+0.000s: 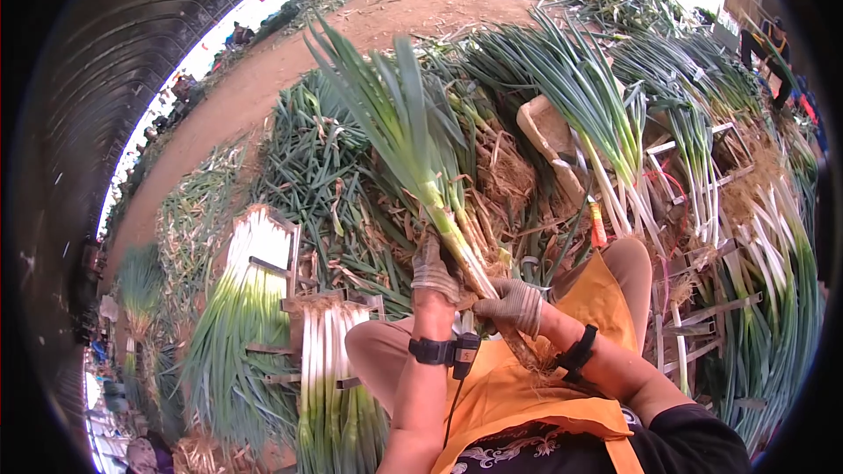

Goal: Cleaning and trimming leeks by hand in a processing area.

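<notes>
An unpeeled, thick green onion (469,257) lies slantwise over my lap, its leaves pointing up and left and its brown roots near my apron. My left hand (436,270), in a striped knit glove, grips the stalk at mid-length from the left side; some of its fingers are hidden. Lower down, my gloved right hand (512,306) is closed around the stalk above the roots. An orange apron (527,401) covers my lap. Beyond my hands lie more untrimmed green onions with dry brown husks and roots (504,168).
At left, metal racks (293,257) hold cleaned white-stemmed green onions (247,303). Peeled stalks (616,158) lean by my right knee, near a worn pale crate (543,122). More metal frames (698,316) stand at right. Leaf waste (316,151) covers the ground. A person (770,52) sits far right.
</notes>
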The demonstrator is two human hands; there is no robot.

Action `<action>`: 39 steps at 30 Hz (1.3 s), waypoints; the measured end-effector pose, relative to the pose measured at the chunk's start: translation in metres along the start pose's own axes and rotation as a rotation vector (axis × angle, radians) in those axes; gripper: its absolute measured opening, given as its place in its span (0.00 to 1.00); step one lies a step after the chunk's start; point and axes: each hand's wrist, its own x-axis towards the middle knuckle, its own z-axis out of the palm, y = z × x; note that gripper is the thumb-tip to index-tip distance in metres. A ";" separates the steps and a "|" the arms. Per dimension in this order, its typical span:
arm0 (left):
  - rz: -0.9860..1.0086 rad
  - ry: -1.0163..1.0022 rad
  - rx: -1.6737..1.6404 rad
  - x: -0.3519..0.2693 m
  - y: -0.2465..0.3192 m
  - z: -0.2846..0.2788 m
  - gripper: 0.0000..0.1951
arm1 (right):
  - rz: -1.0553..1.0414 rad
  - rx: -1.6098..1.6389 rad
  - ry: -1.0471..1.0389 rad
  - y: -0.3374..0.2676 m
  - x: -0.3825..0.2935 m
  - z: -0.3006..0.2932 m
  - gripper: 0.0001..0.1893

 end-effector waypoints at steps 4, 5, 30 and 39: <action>0.191 -0.086 0.050 -0.035 0.024 0.038 0.18 | -0.028 0.073 -0.086 -0.007 -0.005 0.007 0.14; 0.240 -0.073 0.108 -0.041 0.028 0.040 0.17 | -0.084 0.084 -0.100 -0.008 -0.008 0.010 0.14; 0.483 -0.328 0.198 -0.070 0.117 0.050 0.24 | -0.020 0.278 -0.328 -0.010 -0.005 0.015 0.16; 0.700 -0.293 0.346 -0.090 0.158 0.100 0.15 | -0.453 -1.347 0.050 0.220 0.079 -0.099 0.09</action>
